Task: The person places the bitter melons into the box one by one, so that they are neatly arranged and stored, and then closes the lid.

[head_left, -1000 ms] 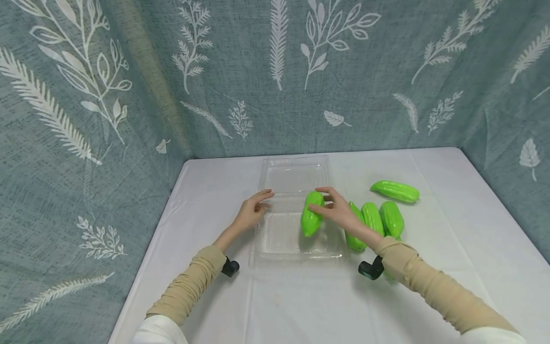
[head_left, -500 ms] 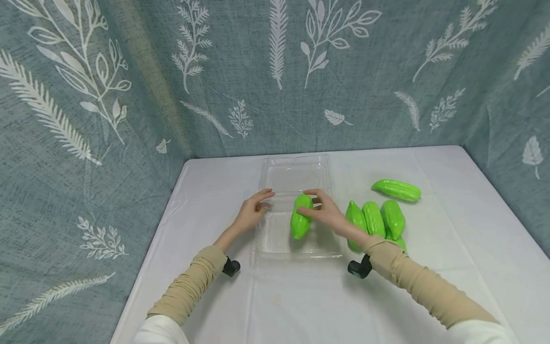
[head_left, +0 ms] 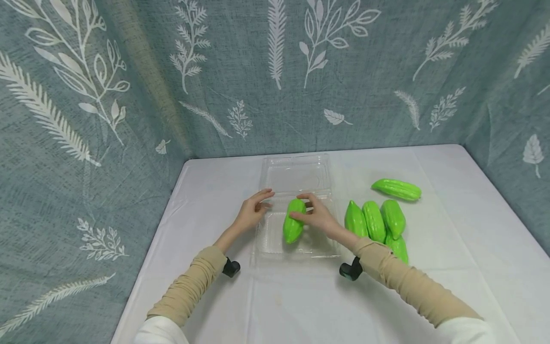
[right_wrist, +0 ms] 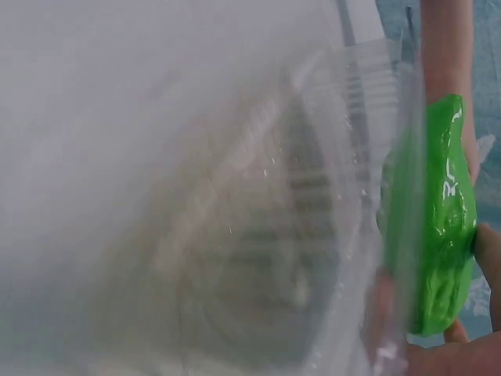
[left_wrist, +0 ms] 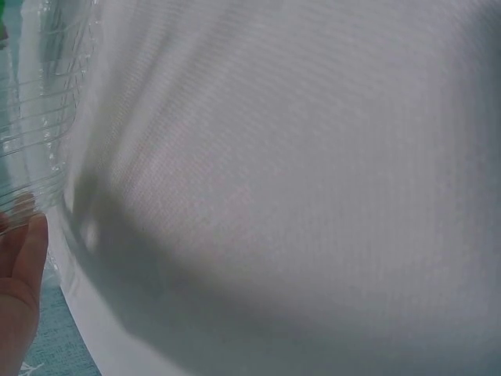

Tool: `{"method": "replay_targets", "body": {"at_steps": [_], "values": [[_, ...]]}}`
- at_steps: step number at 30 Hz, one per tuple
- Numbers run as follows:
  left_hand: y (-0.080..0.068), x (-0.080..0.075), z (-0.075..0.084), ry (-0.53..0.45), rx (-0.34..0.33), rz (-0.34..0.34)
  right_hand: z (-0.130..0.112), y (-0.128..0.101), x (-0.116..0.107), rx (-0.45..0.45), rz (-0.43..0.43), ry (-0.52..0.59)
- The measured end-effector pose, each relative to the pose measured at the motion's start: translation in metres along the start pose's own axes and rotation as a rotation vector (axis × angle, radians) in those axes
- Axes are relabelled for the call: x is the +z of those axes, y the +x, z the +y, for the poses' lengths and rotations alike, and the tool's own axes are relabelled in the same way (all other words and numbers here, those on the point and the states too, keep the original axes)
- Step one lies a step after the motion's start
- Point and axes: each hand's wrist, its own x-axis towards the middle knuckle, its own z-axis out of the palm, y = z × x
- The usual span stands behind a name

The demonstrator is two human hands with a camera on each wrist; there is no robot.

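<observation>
A clear plastic clamshell box lies open on the white table, its lid folded back. My right hand grips a bright green ridged gourd low over the left part of the box's tray; the right wrist view shows the gourd just past the tray wall. My left hand rests with straight fingers on the box's left rim; one of its fingers shows beside the ribbed plastic.
Several more green gourds lie bunched right of the box, and one gourd lies apart farther back right. Leaf-patterned blue cloth walls the table at the back and both sides. White tablecloth spreads toward me.
My right hand has carried the gourd leftward and lower, from the tray's right side to its left part. The left hand has stayed on the box's rim.
</observation>
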Motion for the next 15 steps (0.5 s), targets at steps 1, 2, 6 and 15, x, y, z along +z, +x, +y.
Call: {"method": "replay_targets", "body": {"at_steps": [1,2,6,15], "values": [[0.000,0.000,0.000,-0.003,-0.004,-0.001,0.001,0.001,0.002,0.003,0.000,0.001],[0.000,0.000,0.000,-0.004,-0.005,-0.002,0.001,0.002,0.005,0.005,0.002,-0.001],[-0.001,-0.001,0.000,0.005,-0.004,-0.009,0.002,0.004,0.014,0.010,0.008,-0.005],[-0.001,-0.002,0.000,-0.014,0.012,-0.018,0.000,0.009,0.031,0.002,0.002,-0.024]]}}
